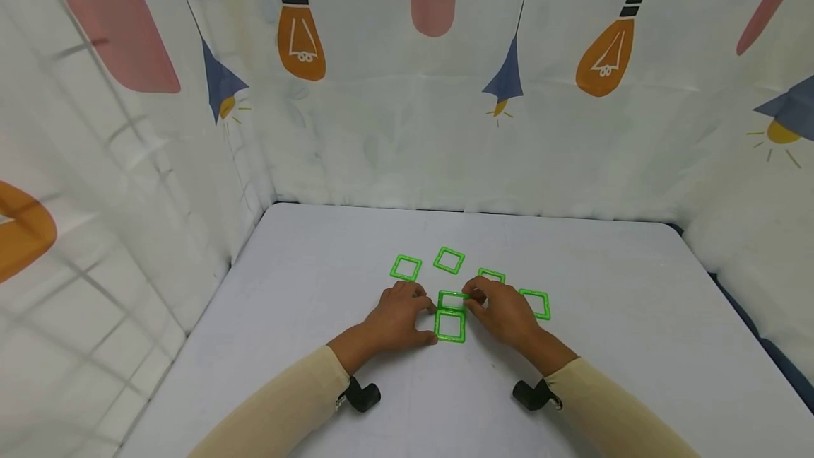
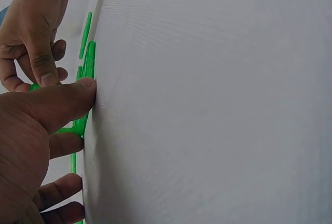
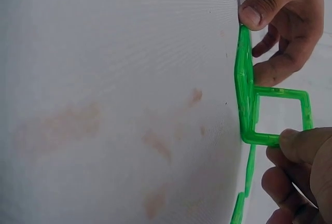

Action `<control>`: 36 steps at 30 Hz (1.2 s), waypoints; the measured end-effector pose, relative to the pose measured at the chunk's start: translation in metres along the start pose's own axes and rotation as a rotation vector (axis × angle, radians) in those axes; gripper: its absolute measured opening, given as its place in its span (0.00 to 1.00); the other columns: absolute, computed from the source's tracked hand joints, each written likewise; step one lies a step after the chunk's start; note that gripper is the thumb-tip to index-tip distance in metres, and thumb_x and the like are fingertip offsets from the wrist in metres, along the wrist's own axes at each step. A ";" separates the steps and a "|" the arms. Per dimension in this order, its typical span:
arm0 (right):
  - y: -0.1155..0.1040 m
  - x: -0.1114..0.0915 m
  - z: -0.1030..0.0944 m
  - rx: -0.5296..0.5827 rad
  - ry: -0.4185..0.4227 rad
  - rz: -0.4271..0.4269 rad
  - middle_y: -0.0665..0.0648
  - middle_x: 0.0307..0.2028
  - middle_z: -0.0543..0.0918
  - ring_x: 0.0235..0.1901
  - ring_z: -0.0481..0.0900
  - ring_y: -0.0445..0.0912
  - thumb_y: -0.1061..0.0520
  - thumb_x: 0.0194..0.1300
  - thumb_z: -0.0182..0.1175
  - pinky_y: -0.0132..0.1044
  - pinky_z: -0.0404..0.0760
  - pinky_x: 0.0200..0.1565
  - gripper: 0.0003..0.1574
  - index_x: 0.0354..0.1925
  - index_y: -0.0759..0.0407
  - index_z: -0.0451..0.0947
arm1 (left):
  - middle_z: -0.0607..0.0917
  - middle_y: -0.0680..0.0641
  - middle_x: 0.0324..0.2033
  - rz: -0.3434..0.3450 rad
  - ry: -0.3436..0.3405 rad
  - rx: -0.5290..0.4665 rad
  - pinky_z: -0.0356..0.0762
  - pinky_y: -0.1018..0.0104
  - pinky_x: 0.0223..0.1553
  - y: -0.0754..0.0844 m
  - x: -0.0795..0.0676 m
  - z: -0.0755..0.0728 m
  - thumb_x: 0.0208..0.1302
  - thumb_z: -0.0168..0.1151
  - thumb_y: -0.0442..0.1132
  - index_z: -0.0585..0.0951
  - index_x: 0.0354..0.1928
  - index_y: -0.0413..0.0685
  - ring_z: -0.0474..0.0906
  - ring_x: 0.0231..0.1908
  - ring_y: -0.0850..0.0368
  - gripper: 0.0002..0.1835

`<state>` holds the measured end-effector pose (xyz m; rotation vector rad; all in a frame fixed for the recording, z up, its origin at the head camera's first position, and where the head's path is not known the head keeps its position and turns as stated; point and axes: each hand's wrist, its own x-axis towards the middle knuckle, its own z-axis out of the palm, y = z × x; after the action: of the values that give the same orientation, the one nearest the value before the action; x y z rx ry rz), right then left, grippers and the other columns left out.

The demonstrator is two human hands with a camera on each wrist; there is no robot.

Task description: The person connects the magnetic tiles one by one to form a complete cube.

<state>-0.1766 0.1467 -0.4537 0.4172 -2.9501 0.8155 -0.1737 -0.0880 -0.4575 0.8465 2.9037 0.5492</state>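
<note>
A green square magnetic tile [image 1: 450, 340], an open plastic frame, lies flat on the white table. My left hand [image 1: 394, 316] holds it along its left side, with the thumb at the near corner and the index finger farther back. Along its far edge a second green tile [image 3: 280, 91] stands up at an angle, its lower edge meeting the flat one. My right hand [image 1: 505, 309] pinches this raised tile at its right side between thumb and fingers. In the left wrist view, the left thumb [image 2: 62, 102] covers part of the flat tile.
Beyond the hands lie more green tiles: one at the left [image 1: 394, 265], one in the middle [image 1: 439, 256], one partly behind the right hand [image 1: 492, 271] and one at the right [image 1: 538, 293]. A printed white curtain [image 1: 394, 133] borders the table [image 1: 331, 246].
</note>
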 end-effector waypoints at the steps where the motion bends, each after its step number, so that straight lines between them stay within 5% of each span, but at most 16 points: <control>1: 0.000 0.000 0.000 0.000 0.002 -0.002 0.47 0.37 0.88 0.35 0.81 0.41 0.54 0.65 0.72 0.38 0.76 0.31 0.12 0.45 0.45 0.81 | 0.77 0.49 0.54 0.000 0.002 0.000 0.66 0.45 0.62 0.000 0.000 0.000 0.56 0.78 0.56 0.86 0.52 0.55 0.67 0.62 0.48 0.25; 23: 0.001 0.000 0.001 -0.006 0.003 -0.011 0.45 0.37 0.88 0.35 0.81 0.40 0.54 0.65 0.72 0.38 0.76 0.32 0.12 0.45 0.45 0.81 | 0.79 0.49 0.57 -0.010 -0.030 0.001 0.66 0.45 0.64 -0.003 0.002 -0.004 0.56 0.78 0.56 0.84 0.57 0.54 0.68 0.64 0.48 0.28; 36: 0.000 0.000 -0.001 0.011 0.003 -0.030 0.43 0.35 0.86 0.35 0.80 0.39 0.55 0.65 0.72 0.39 0.77 0.34 0.12 0.45 0.46 0.81 | 0.86 0.54 0.52 0.028 0.038 -0.110 0.73 0.53 0.59 -0.002 0.010 -0.009 0.71 0.67 0.41 0.81 0.63 0.52 0.78 0.57 0.52 0.20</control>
<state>-0.1763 0.1475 -0.4530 0.4591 -2.9302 0.8294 -0.1846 -0.0872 -0.4493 0.8718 2.8685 0.7272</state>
